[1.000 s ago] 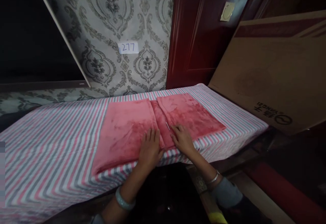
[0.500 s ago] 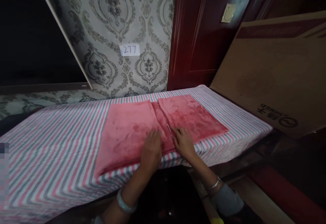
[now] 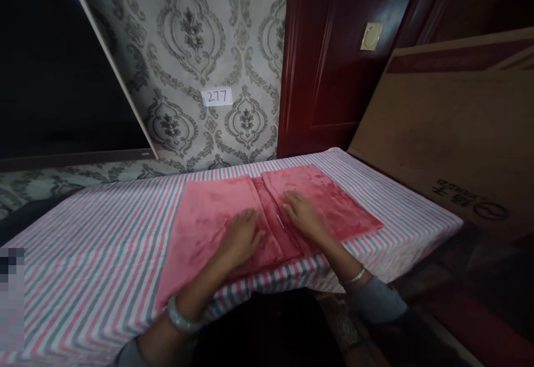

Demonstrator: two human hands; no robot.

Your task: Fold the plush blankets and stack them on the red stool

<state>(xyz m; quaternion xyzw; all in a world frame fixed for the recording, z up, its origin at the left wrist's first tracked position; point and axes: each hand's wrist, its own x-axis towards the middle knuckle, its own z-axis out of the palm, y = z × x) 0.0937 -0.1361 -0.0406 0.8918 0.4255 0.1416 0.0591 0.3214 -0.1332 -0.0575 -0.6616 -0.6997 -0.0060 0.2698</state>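
Note:
A pink plush blanket (image 3: 208, 211) lies on the striped cloth, its left and right sides folded inward so that their edges nearly meet along a narrow gap. In that gap shows a small white strip (image 3: 280, 221), perhaps a label. My left hand (image 3: 242, 238) rests flat on the left fold, fingers extended and thumb apart. Over the inner edge of the right fold lies my right hand (image 3: 303, 214), its fingers stretched out and spread a little. Neither hand grips the fabric.
A pink, grey and white striped cloth (image 3: 104, 233) covers the long surface. Behind it are patterned wallpaper with a "277" paper (image 3: 217, 97) and a dark red door (image 3: 321, 67). A large cardboard box (image 3: 450, 128) leans at right; a dark screen (image 3: 62, 78) stands left.
My left hand has slid left onto the left fold. My right hand has moved slightly up and right, farther onto the right fold. The view has tilted up a little.

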